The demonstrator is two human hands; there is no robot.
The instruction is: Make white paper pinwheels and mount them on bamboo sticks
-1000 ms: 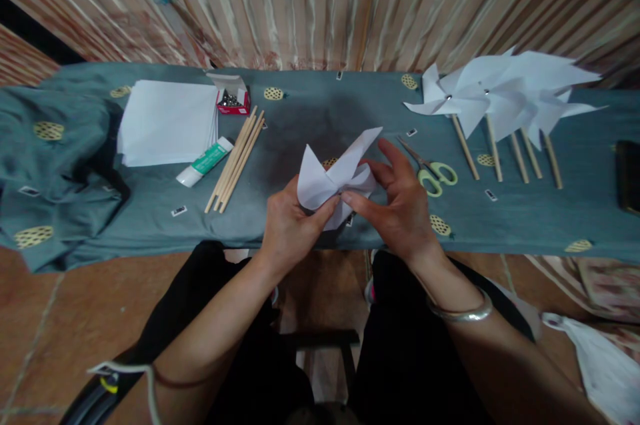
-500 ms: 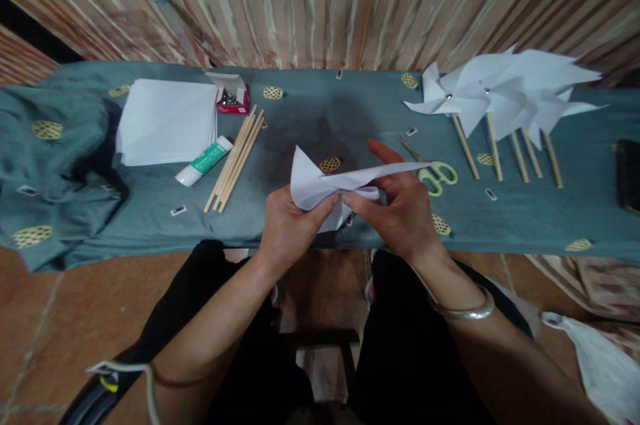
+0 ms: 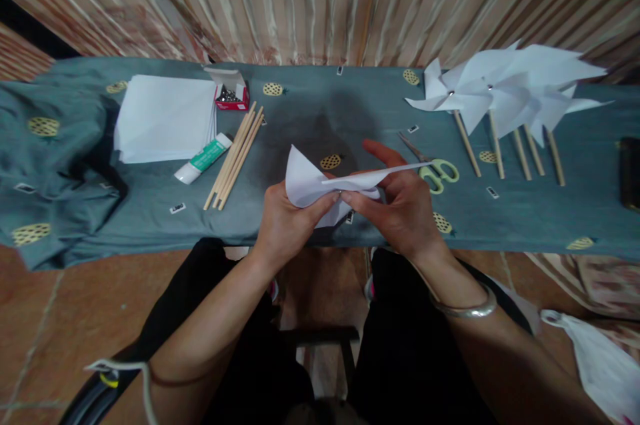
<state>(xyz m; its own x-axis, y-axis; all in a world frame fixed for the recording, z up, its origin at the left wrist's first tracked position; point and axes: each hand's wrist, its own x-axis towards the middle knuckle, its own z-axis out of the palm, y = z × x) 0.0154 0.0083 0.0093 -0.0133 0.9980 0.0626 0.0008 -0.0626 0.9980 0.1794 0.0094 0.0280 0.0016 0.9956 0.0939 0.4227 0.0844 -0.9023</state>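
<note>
Between my two hands is a white paper pinwheel (image 3: 313,179) with curled blades, held above the near edge of the cloth-covered table. My left hand (image 3: 287,221) grips its left side, thumb pressed near the centre. On the other side my right hand (image 3: 400,211) pinches the paper, its thumb meeting the left one and its index finger stretched out behind. A small shiny pin head (image 3: 341,193) shows between the thumb tips. Beyond my right hand lie scissors (image 3: 436,175) with pale green handles. The fingers under the paper are hidden.
At left are a stack of white paper (image 3: 165,119), a red box of metal pins (image 3: 232,97), a green-and-white tube (image 3: 204,158) and several wooden sticks (image 3: 234,158). Several pinwheels on sticks (image 3: 510,88) lie at right, with a dark object (image 3: 630,173) at the edge.
Both hands stay on the pinwheel at nearly the same spot. Its right blade has tilted a little flatter, and the whole view has shifted slightly.
</note>
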